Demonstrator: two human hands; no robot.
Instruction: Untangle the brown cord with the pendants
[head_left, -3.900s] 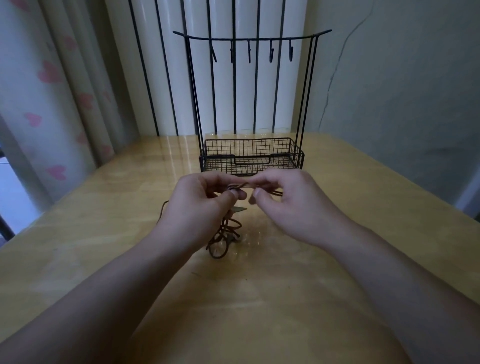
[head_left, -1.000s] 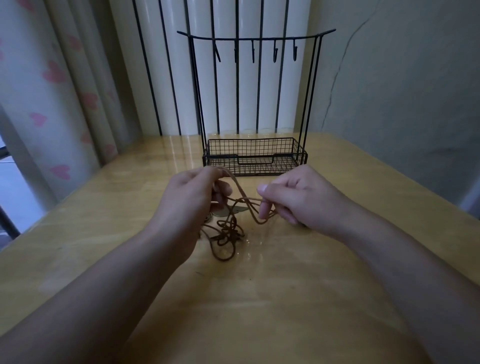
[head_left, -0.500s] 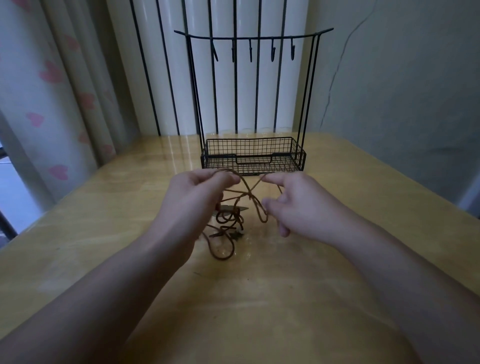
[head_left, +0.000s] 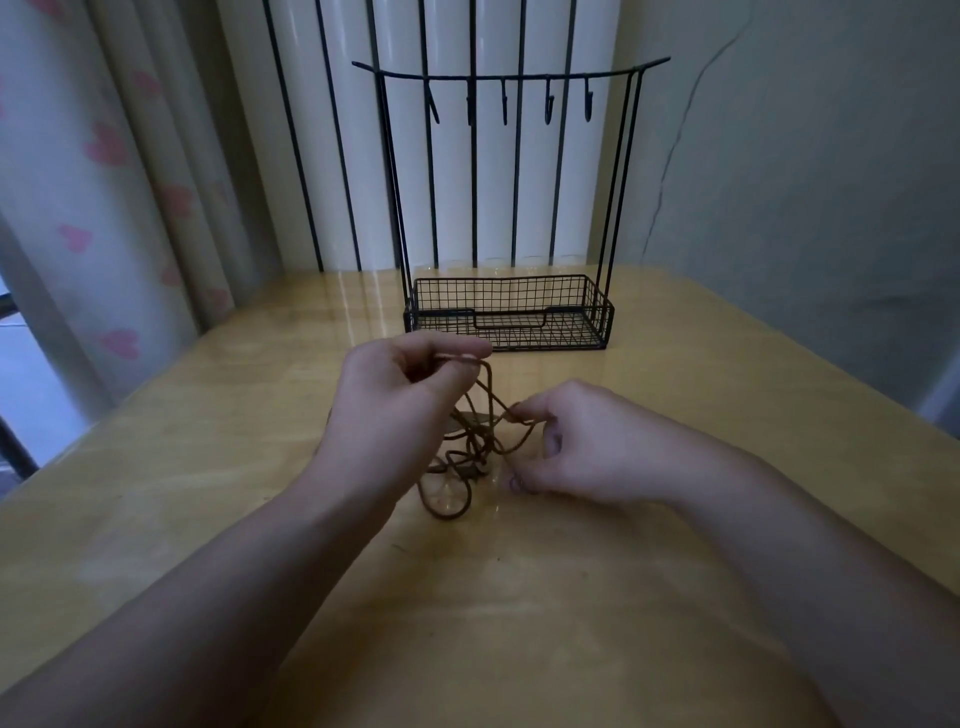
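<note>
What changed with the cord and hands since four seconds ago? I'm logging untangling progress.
The hands have moved apart: left hand holds one strand raised, right hand dropped lower, pinching another. The brown cord now spreads between them. The knotted clump still lies on the table; wire rack unmoved.

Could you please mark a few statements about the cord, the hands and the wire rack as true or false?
1. Both hands pinch the brown cord. True: the left hand holds a strand up high, and the right hand pinches another lower down.
2. The cord hangs from a hook of the wire rack. False: the hooks are bare and the cord is between the hands, in front of the rack.
3. Part of the cord lies in loops on the wooden table. True.
4. The rack's basket holds the pendants. False: the basket looks empty.
5. The cord is fully straightened. False: it is knotted in a tangle below the hands.
</note>
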